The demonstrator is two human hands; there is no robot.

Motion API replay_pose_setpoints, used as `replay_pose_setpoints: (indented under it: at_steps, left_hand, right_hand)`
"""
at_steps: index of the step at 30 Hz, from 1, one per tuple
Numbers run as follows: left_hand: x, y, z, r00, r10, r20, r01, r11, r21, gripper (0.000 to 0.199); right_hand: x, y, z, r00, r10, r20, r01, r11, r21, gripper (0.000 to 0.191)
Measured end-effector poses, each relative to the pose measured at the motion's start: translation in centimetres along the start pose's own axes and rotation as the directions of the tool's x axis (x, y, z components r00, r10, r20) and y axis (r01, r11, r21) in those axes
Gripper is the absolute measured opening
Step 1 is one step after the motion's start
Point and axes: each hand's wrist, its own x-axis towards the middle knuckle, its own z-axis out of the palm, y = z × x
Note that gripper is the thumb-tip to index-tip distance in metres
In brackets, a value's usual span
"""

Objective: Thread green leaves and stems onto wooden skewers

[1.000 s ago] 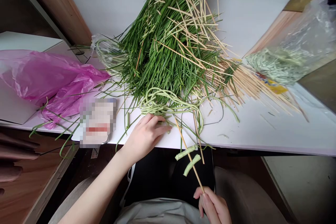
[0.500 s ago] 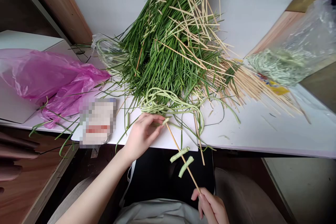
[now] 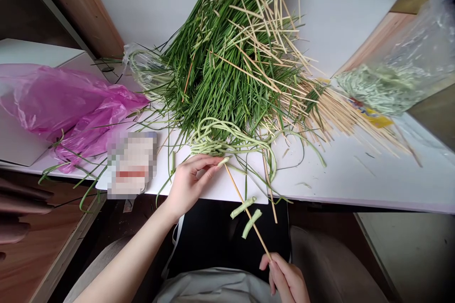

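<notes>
My right hand [image 3: 286, 277] is closed round the lower end of a thin wooden skewer [image 3: 234, 181], which slants up to the left. Two short pale-green stem pieces [image 3: 251, 224] are threaded crosswise on its middle. At the upper tip, my left hand [image 3: 192, 180] pinches another green stem piece [image 3: 223, 161] between thumb and fingers, against the skewer's point; whether the point has gone through it I cannot tell. Just beyond my left hand lies a coiled bundle of long pale-green stems [image 3: 227, 139], looking like garlic scapes, on the white table [image 3: 341, 175].
A large heap of long green leaves [image 3: 220, 66] with loose skewers [image 3: 334, 109] over it fills the back. At left are a pink plastic bag [image 3: 81, 104], a white box [image 3: 31, 144] and a blurred-out flat object [image 3: 132, 165]. A clear bag [image 3: 387, 85] of pale-green pieces lies right.
The stem piece in my left fingers has turned slightly at the skewer's tip. My right hand and the two threaded pieces have barely moved.
</notes>
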Motion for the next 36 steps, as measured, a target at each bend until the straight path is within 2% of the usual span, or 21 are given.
replay_pose_setpoints:
  at_steps: [8, 14, 24, 27, 36]
  left_hand:
    - [-0.2, 0.1, -0.1, 0.996, 0.089, -0.005, -0.087, 0.981, 0.172, 0.018]
    - [-0.6, 0.2, 0.8, 0.992, 0.122, -0.033, -0.113, 0.976, 0.185, 0.016]
    - [-0.5, 0.7, 1.0, 0.999, 0.033, -0.019, -0.03, 0.985, 0.167, 0.017]
    - [-0.6, 1.0, 1.1, 0.997, 0.077, 0.001, -0.076, 0.978, 0.192, 0.02]
    - [-0.8, 0.9, 1.2, 0.972, 0.227, -0.054, -0.193, 0.913, 0.359, 0.018]
  right_hand:
    - [0.1, 0.5, -0.1, 0.999, -0.001, 0.039, 0.0, 0.999, 0.034, 0.05]
    - [0.1, 0.4, 0.2, 1.0, -0.02, 0.018, 0.02, 1.0, 0.013, 0.051]
    - [0.2, -0.4, 0.2, 0.998, -0.05, -0.042, 0.052, 0.998, 0.037, 0.05]
    - [0.1, -0.3, 0.2, 0.997, -0.06, -0.038, 0.062, 0.997, 0.049, 0.051]
    - [0.3, -0.4, 0.2, 0.998, -0.068, 0.002, 0.068, 0.996, 0.052, 0.051]
